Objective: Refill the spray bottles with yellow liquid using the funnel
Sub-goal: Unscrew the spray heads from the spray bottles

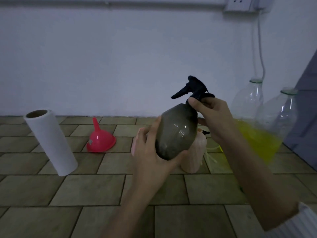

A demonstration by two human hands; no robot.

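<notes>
Spray bottle [177, 131], the smoky grey one with the black trigger head [193, 88], is up off the desk [85, 189], tilted, between my two hands. My left hand [152, 152] cups its rounded base from below and the near side, fingers wrapped around it. My right hand [213, 115] pinches the collar under the trigger head, thumb in front, fingers curled behind.

Behind the grey bottle my hands hide most of a pale pink ribbed bottle [193, 155] standing on the desk; only its lower body and a bit of its neck show. Past my right wrist, two clear bottles [250, 98] hold yellow liquid [259, 140]; my forearm covers their near side, and I cannot tell how the thin tubing [211, 152] beside them ends.

Left of my left hand the pink funnel [100, 138] sits mouth-down, spout up, well apart from a paper towel roll [51, 141] farther left. Open desk lies below and left of my forearms. A dark panel [307, 107] closes off the right side.
</notes>
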